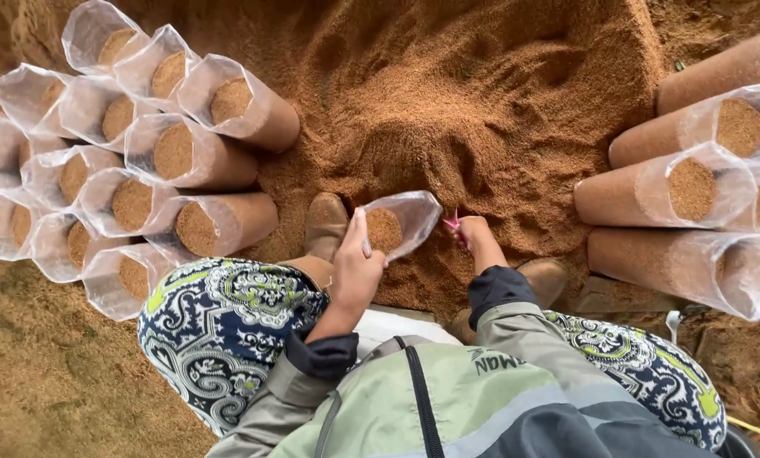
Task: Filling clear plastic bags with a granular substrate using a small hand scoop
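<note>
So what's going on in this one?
A seated person's left hand holds open a clear plastic bag, partly filled with brown sawdust-like material, at the foot of a big pile. The right hand reaches into the pile holding something small and pink. Filled bags lie stacked on both sides.

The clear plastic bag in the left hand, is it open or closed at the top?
Open. The left hand holds the clear plastic bag by its rim, the mouth gapes wide, and brown sawdust shows partway up inside it.
</note>
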